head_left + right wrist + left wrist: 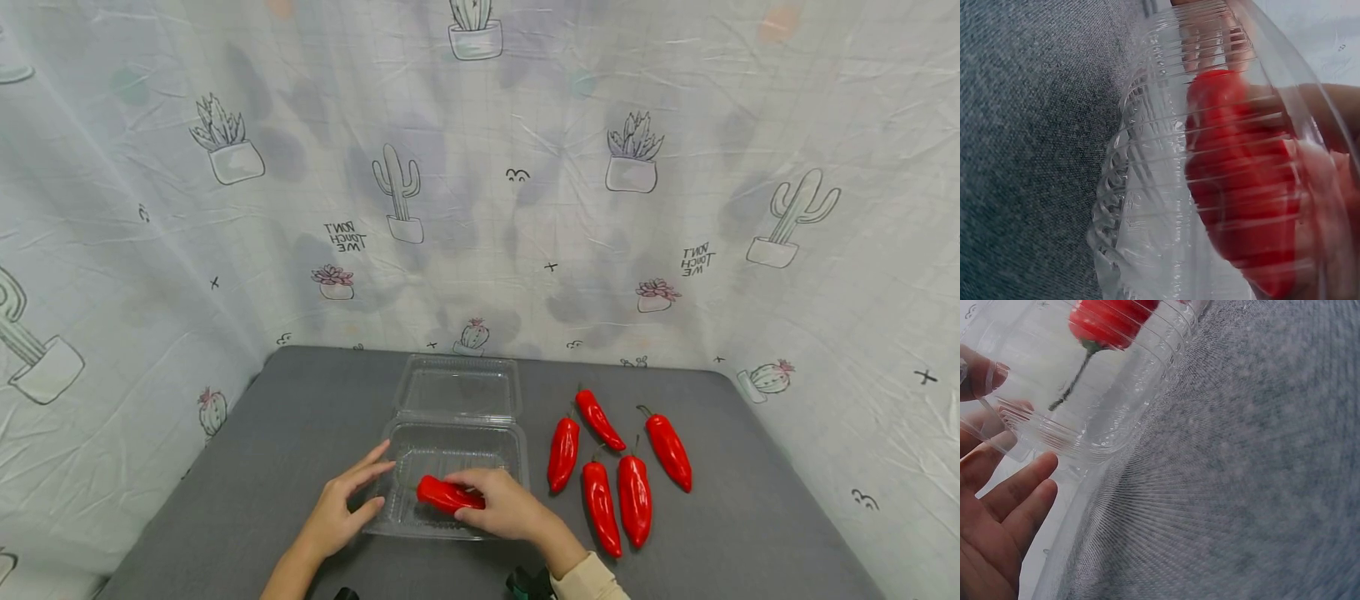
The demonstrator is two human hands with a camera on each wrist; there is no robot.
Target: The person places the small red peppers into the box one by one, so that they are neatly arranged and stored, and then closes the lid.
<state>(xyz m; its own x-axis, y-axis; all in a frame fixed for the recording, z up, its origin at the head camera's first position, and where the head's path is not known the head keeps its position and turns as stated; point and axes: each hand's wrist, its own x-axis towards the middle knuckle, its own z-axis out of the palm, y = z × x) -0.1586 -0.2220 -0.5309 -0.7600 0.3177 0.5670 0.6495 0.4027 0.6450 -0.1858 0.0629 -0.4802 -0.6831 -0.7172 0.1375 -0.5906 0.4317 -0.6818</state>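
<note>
- Pepper (437,493): pinched by my right hand (501,504), inside the box (457,448), toward its near edge.
- Left hand (339,510) (fingers spread): at its left edge.
- Loosened grip: pepper could roll.

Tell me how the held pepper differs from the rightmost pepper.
The held pepper is gripped by the right hand; the rightmost pepper lies untouched on the gray table. The held pepper's stem end points toward the left hand; the rightmost pepper's points away from the person. The held pepper is partly hidden; the rightmost pepper shows whole. Both are red and glossy.
</note>
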